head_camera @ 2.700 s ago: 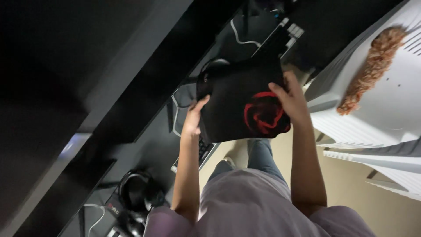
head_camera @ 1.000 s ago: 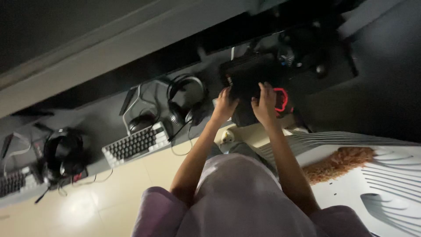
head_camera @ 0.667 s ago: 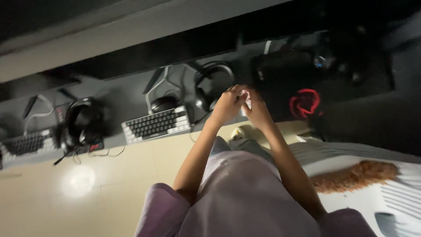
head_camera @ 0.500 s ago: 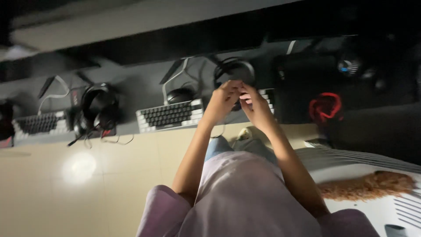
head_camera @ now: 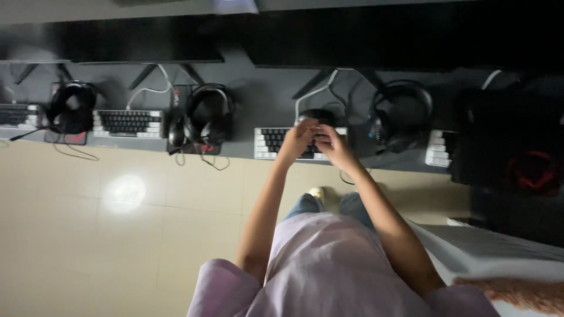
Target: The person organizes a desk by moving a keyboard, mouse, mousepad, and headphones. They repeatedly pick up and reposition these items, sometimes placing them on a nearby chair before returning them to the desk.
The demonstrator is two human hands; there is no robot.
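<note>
My left hand [head_camera: 295, 142] and my right hand [head_camera: 331, 148] are close together over the right half of a small white-and-black keyboard [head_camera: 269, 142] on a long dark desk [head_camera: 247, 94]. Their fingers are bent and almost touch each other. The dim light hides whether they grip the keyboard or only rest on it. A dark mouse [head_camera: 318, 114] lies just behind the hands. A black headset [head_camera: 402, 113] sits to the right of the keyboard.
Along the desk to the left are another headset [head_camera: 208, 115], a second keyboard [head_camera: 129, 123], a third headset [head_camera: 73, 106] and a keyboard end [head_camera: 14, 115]. At right lie a keyboard [head_camera: 437, 149] and a black pad with a red mark [head_camera: 531, 170]. Dark monitors stand behind; tiled floor [head_camera: 117, 235] below.
The black pad with the red mark has left my hands and lies on the desk at right. My view and hands have shifted left along the desk to the middle keyboard.
</note>
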